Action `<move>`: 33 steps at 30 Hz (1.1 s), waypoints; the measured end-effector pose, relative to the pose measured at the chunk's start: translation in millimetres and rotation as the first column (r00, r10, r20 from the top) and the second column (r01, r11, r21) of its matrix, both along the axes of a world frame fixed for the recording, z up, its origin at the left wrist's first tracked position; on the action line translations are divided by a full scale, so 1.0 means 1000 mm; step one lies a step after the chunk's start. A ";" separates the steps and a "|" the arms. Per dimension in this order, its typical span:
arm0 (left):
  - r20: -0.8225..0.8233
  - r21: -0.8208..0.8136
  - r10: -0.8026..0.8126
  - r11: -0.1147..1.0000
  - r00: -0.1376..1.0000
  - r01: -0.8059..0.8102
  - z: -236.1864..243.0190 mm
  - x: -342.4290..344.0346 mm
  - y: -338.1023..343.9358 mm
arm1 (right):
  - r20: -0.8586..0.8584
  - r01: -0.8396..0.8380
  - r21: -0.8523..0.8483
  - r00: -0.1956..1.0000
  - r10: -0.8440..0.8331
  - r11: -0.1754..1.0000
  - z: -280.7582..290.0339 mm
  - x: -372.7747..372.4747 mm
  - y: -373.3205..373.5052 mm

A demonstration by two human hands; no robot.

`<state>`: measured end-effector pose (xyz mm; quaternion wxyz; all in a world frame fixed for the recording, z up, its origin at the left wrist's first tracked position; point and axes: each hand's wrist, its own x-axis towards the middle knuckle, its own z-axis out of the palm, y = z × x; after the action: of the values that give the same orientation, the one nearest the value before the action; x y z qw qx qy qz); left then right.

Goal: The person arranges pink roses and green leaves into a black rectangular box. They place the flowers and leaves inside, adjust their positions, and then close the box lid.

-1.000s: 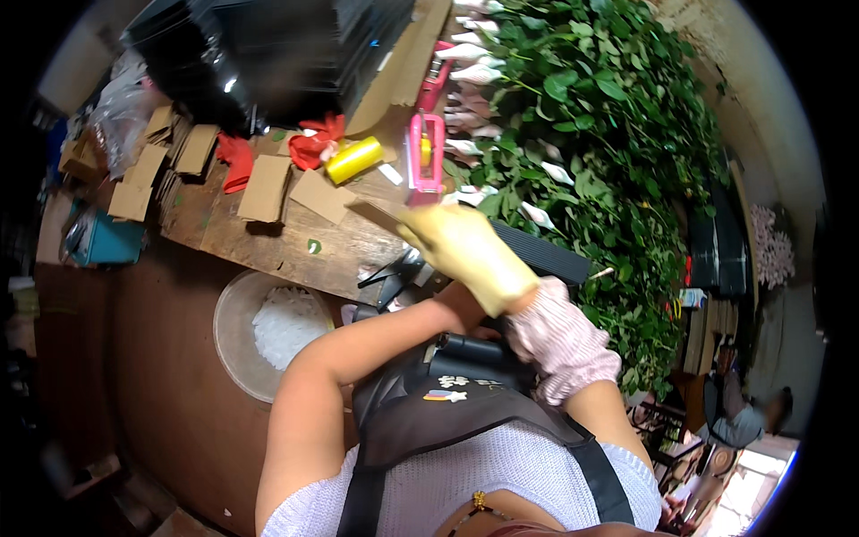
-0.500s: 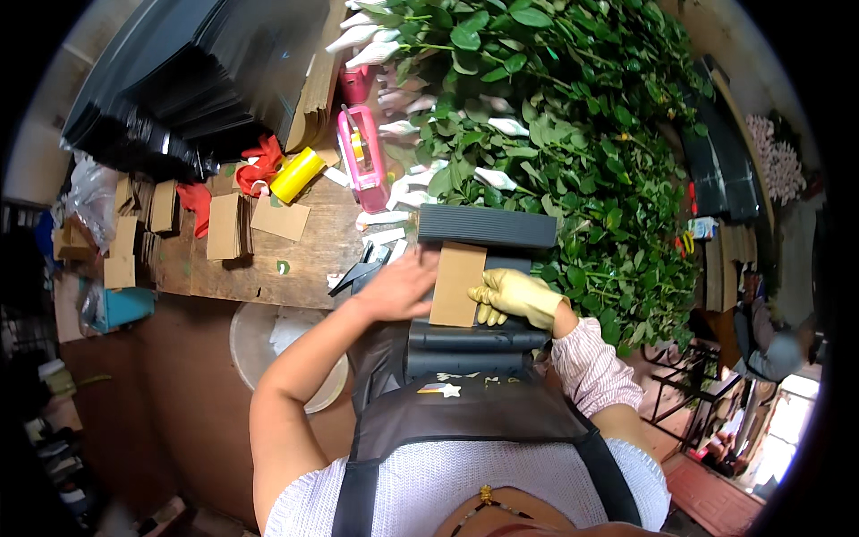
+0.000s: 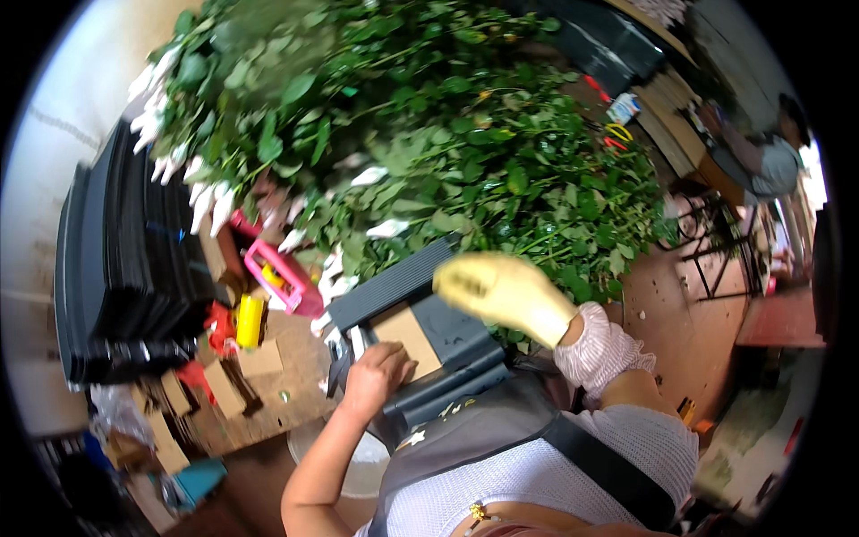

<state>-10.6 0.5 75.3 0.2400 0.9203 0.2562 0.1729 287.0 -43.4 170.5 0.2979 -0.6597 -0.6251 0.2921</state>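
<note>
A flat tan cardboard piece (image 3: 413, 338) lies on black corrugated plastic sheeting (image 3: 461, 327) in front of my body. My bare left hand (image 3: 374, 371) is on the cardboard's left edge, its fingers bent together over it. Higher and to the right, my right hand (image 3: 506, 291), in a pale yellow glove, is raised over the sheeting's right side, near the leafy stems; motion smears its fingers. Beyond the ridged black sheet edge (image 3: 394, 282) lies a big heap of green leafy flower stems (image 3: 429, 152), several with buds in white covers (image 3: 210, 206).
On the wooden table (image 3: 295, 407) at left are a pink tape dispenser (image 3: 284, 277), a yellow roll (image 3: 250, 320), red cloth (image 3: 219, 327) and cardboard pieces (image 3: 225, 389). A tall stack of black sheets (image 3: 134, 259) stands behind. Scissors (image 3: 617, 134) lie far right; another person (image 3: 774, 161) is beyond.
My view has swung to the right. My right hand has come off the cardboard and risen toward the stems. My left hand stays at the cardboard's left edge, its fingers more bent.
</note>
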 end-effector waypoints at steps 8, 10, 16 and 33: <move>-0.041 0.076 -0.045 0.996 0.998 0.048 -0.003 0.007 0.000 | 0.421 0.692 0.071 0.632 -0.651 0.718 -0.158 0.159 0.080; -0.069 0.107 0.006 0.994 0.998 0.001 -0.008 -0.001 -0.004 | 0.802 0.308 0.003 0.568 -0.186 0.951 -0.066 0.138 0.083; -0.128 0.056 -0.017 0.998 0.992 0.024 -0.004 0.003 0.000 | 0.217 0.089 0.439 0.955 -0.201 0.894 0.017 0.158 0.065; -0.046 -0.234 0.054 0.970 0.997 -0.063 0.000 -0.006 -0.008 | 0.407 -0.360 -0.145 0.827 0.388 0.921 -0.044 0.111 -0.084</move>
<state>-16.4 -7.3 74.9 0.3373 0.8806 0.3065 0.1299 398.3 -127.4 126.4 0.0697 -0.5812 -0.7826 0.2120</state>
